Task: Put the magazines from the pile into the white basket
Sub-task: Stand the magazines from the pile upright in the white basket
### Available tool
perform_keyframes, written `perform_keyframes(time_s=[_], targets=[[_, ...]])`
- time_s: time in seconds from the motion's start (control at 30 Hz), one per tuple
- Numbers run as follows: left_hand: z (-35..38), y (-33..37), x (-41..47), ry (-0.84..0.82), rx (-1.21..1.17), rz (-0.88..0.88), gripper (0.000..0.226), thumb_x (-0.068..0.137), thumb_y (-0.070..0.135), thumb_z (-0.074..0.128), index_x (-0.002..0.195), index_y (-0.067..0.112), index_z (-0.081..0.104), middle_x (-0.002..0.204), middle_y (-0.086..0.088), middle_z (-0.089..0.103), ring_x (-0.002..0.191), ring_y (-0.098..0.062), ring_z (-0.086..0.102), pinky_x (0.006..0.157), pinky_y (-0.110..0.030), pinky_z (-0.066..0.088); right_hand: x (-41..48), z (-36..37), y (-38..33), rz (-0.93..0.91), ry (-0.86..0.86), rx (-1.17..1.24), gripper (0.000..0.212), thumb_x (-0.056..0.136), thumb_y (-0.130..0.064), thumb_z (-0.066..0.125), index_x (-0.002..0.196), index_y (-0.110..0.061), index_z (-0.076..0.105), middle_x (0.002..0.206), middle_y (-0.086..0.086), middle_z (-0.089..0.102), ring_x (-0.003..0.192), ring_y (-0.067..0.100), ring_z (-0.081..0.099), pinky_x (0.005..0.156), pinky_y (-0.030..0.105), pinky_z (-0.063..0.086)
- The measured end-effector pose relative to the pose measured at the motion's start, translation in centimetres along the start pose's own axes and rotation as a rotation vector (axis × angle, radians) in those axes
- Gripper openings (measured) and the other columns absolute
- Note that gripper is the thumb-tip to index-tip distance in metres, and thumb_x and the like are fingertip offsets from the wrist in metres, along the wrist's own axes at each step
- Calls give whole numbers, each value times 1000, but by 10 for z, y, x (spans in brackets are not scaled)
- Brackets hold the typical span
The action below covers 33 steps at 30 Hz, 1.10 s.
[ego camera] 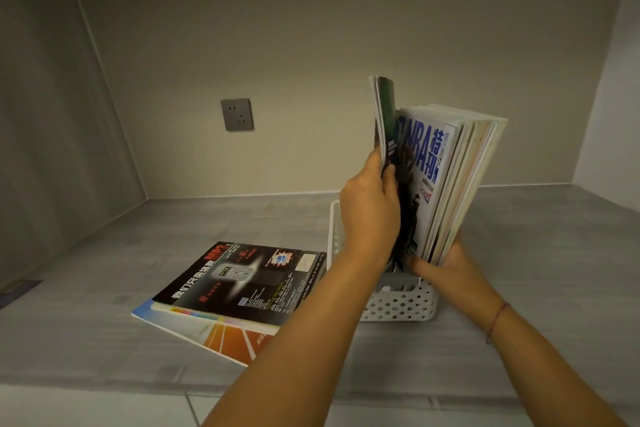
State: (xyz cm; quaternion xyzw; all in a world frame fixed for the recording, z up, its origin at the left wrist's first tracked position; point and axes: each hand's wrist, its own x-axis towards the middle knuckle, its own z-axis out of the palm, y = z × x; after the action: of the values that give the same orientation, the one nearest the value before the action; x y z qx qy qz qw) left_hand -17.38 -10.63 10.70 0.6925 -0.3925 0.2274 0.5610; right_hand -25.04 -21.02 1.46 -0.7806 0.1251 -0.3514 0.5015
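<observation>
A white perforated basket [398,305] stands on the grey shelf floor, right of centre. Several magazines stand upright in it; the front one shows a blue "NBA" cover [424,163]. My left hand [370,208] grips a thin dark-green magazine [384,114] upright at the left side of that stack, its lower part hidden behind my hand. My right hand [446,267] presses the bottom edge of the standing stack, leaning it to the right. To the left of the basket lies the pile: a black-covered magazine [242,277] on top of a colourful one [221,340].
This is a grey shelf recess with walls at the left, back and right. A grey wall socket [237,114] sits on the back wall. The shelf's front edge [104,388] runs below the pile, with pale floor tiles beneath it.
</observation>
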Motion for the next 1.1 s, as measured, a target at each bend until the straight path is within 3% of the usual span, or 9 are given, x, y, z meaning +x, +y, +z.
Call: perform_keyframes(time_s=[0.3, 0.43, 0.53, 0.63, 0.77, 0.87, 0.93, 1.0, 1.1], targets=[[23, -11, -25, -53, 15, -60, 28, 100, 25, 43, 123, 13, 52, 90, -10, 69, 74, -22, 65, 61, -31, 53, 0, -3, -2, -25, -40, 8, 96, 60, -39, 77, 143, -23, 31, 130, -5, 56, 119, 7, 54, 101, 34, 46], [21, -13, -43, -289, -72, -64, 39, 101, 33, 38, 137, 20, 46, 117, -4, 67, 105, -18, 63, 86, -28, 52, 0, -1, -6, -52, -16, 23, 102, 56, -45, 76, 143, -20, 30, 126, -6, 56, 111, -3, 56, 86, 14, 49], [15, -16, -50, -443, -140, -74, 47, 100, 36, 38, 146, 24, 35, 137, -1, 55, 124, -14, 52, 101, -27, 44, 1, 0, -5, -48, -14, 38, 102, 55, -45, 76, 142, -19, 31, 125, -6, 57, 109, -2, 58, 80, 13, 50], [10, -20, -47, -558, -98, -107, 53, 99, 37, 43, 149, 31, 26, 140, -2, 52, 125, -18, 52, 101, -30, 44, 2, -1, -1, -33, -20, 31, 98, 57, -43, 76, 142, -21, 33, 127, -6, 58, 112, 0, 58, 86, 15, 49], [9, -27, -43, -606, -200, -214, 61, 93, 36, 55, 148, 33, 27, 139, -2, 54, 124, -20, 53, 101, -40, 47, 2, 0, 4, -18, -7, 4, 80, 72, -12, 73, 142, -18, 34, 125, -4, 59, 108, -4, 58, 78, 8, 47], [2, -30, -45, -629, -208, -226, 58, 92, 41, 55, 145, 30, 35, 138, 0, 55, 122, -17, 54, 101, -39, 48, 2, 0, 5, 5, 1, -16, 82, 67, -23, 74, 140, -19, 36, 120, -5, 62, 105, -1, 61, 79, 12, 50], [-9, -31, -48, -574, -200, -195, 51, 94, 44, 50, 142, 30, 41, 133, 5, 57, 117, -10, 56, 96, -29, 49, 2, -1, 7, 36, -2, -28, 85, 61, -36, 74, 137, -19, 40, 116, -5, 64, 104, 6, 63, 83, 22, 53], [-27, -46, -50, -385, -142, -240, 45, 94, 43, 47, 138, 30, 45, 129, 12, 56, 114, -5, 55, 91, -22, 49, 3, -3, 10, 63, -6, -50, 77, 65, -34, 75, 134, -17, 43, 112, -5, 65, 101, 8, 63, 88, 31, 53], [-68, -101, -56, -5, 199, -414, 48, 91, 45, 51, 134, 26, 48, 139, 2, 50, 126, -18, 49, 103, -41, 44, 4, -3, 12, 104, 1, -68, 63, 73, -24, 74, 129, -12, 47, 107, -4, 66, 97, 7, 63, 89, 36, 53]])
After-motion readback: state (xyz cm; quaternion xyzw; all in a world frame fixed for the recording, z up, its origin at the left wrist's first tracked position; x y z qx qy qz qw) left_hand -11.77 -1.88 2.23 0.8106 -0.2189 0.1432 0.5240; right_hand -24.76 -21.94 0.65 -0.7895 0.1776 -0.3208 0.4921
